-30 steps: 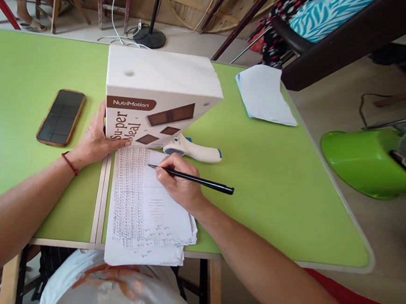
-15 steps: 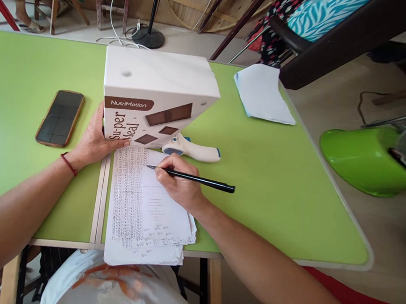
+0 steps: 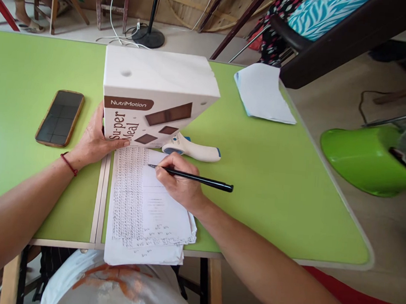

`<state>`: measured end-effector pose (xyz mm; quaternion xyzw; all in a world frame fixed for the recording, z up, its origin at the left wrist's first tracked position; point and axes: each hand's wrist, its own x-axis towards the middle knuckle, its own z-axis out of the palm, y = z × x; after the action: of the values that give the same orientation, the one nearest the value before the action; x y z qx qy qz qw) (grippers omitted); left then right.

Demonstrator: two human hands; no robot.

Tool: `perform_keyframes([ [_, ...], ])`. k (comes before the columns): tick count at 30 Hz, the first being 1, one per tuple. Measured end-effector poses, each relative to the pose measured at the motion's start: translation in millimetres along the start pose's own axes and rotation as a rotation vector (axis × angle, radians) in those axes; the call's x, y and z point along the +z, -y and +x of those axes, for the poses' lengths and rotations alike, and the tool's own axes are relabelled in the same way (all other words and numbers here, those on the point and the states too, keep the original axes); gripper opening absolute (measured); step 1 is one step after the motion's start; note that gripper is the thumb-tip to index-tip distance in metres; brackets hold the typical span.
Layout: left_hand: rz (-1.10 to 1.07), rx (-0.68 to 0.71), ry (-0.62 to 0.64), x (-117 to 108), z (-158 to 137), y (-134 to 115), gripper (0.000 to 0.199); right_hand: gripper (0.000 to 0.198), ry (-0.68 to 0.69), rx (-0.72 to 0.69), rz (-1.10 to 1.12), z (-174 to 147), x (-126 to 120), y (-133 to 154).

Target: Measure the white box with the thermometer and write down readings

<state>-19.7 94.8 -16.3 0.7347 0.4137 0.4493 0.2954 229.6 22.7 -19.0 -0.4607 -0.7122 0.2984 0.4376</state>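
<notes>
My right hand (image 3: 179, 180) pinches a black pen (image 3: 201, 179) near its tip, which is at the upper part of a stack of papers (image 3: 162, 217). Small handwriting fills the left side of the top sheet, and fainter printed lines sit in its middle. My left hand (image 3: 97, 132) grips the lower left corner of a white NutriMotion box (image 3: 160, 73), thumb across the front, the other fingers mostly hidden behind its side. The box stands upright just beyond the papers. Partly behind it lies a white and blue handheld device (image 3: 196, 150), resembling an infrared thermometer.
A phone in a brown case (image 3: 60, 118) lies left of my left hand. Folded white papers (image 3: 265, 93) rest at the table's far right. A seam divides the green table (image 3: 273, 199). Beyond its right edge is a green bin (image 3: 360, 157); a black stand base (image 3: 148, 38) stands behind.
The pen's tip has shifted slightly to the right on the sheet, and its rear end has moved a little left and down. My left hand and the box look still.
</notes>
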Motion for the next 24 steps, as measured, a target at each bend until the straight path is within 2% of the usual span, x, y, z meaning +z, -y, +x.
perform_keyframes([
  [7, 0.016, 0.001, -0.003, -0.8, 0.4, -2.4, 0.065, 0.017, -0.057, -0.010, 0.013, -0.3, 0.7, 1.7],
  [18, 0.006, 0.007, -0.007, -0.7, 0.1, -2.4, 0.064, 0.018, -0.008, -0.041, -0.003, 0.5, -0.2, 1.3],
  [21, 0.005, 0.002, -0.013, -1.2, 0.2, -3.8, 0.064, 0.019, -0.052, -0.103, -0.052, 0.3, -2.2, 2.7],
  [24, -0.009, 0.002, -0.002, -1.7, 0.2, -5.5, 0.061, 0.018, -0.147, -0.234, -0.132, 0.4, -7.6, 5.7],
])
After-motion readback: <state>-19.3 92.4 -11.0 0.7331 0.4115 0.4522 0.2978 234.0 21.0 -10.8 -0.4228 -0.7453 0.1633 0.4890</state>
